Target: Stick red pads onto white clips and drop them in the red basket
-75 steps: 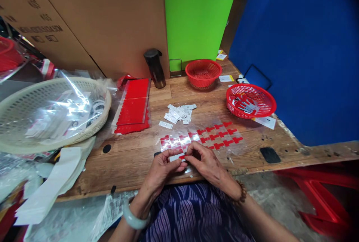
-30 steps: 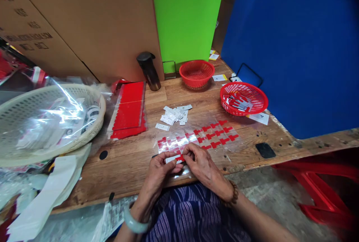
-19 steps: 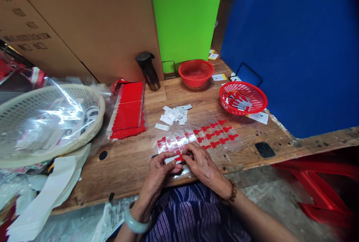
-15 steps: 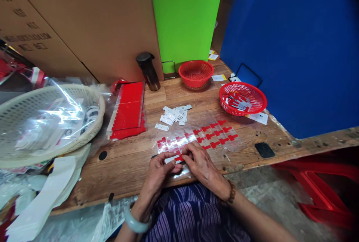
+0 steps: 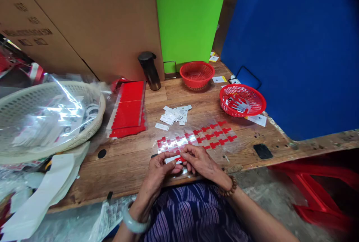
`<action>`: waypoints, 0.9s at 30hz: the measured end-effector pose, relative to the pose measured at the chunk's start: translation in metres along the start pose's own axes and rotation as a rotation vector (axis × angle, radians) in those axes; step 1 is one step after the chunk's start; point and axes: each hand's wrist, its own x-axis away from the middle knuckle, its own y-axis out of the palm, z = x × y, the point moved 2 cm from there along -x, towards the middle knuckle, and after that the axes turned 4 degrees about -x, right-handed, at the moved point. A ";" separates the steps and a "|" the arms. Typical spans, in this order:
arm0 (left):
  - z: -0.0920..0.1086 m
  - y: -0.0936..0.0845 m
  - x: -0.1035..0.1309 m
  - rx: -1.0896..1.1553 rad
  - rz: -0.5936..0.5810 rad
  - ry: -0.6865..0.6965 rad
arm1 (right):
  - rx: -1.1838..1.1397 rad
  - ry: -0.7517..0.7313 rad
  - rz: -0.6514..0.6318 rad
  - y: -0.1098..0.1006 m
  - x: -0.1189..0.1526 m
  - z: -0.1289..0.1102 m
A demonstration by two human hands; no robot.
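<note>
Head view: the landmark is the clear sheet [image 5: 214,145] carrying rows of red tabs, which lies flat on the wooden table [image 5: 123,171]. At its near edge, the left hand [image 5: 159,169] pinches a white strip [image 5: 169,160] between thumb and fingers; this grip appears intended to hold the strip steady and leave its right end accessible. A red tab [image 5: 178,159] lies over that right end. The right hand [image 5: 203,161] has thumb and index finger pressed together at the outer end of the red tab, probably for fine control of its alignment. Contact beneath the fingertips is hidden. Beyond the sheet, a loose pile of white strips [image 5: 175,115] is placed within short reach of both hands. To the sheet's right and farther back, a red basket [image 5: 260,102] contains red-and-white pieces; its open top presumably permits access without lifting. A second red basket [image 5: 196,81] stands beyond the pile. To the sheet's left lies a stack of red sheets [image 5: 130,104], apparently laid flat to prevent bending. A dark flask [image 5: 152,73] stands upright behind, well apart from the hands, where accidental contact seems unlikely.
</note>
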 end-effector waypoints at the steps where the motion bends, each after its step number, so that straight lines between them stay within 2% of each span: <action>1: 0.001 0.000 0.000 -0.001 0.001 -0.004 | -0.025 0.018 -0.011 0.001 -0.002 0.002; 4: 0.002 -0.001 0.000 -0.008 0.010 -0.003 | -0.090 0.059 -0.042 0.002 -0.005 0.005; 11: 0.000 -0.001 -0.002 0.002 0.007 0.006 | -0.175 0.045 -0.062 0.002 -0.003 0.004; 19: -0.002 0.006 -0.005 0.028 -0.053 0.055 | -0.282 0.113 -0.089 -0.007 -0.006 0.009; 21: -0.002 0.005 -0.007 0.081 -0.045 0.077 | -0.306 0.101 -0.005 -0.018 -0.006 0.006; 23: -0.003 0.002 -0.011 0.129 -0.008 0.103 | -0.383 0.055 0.149 -0.036 -0.006 -0.001; 27: -0.009 -0.005 -0.018 0.181 0.043 0.095 | -0.727 -0.188 0.517 -0.086 -0.011 -0.019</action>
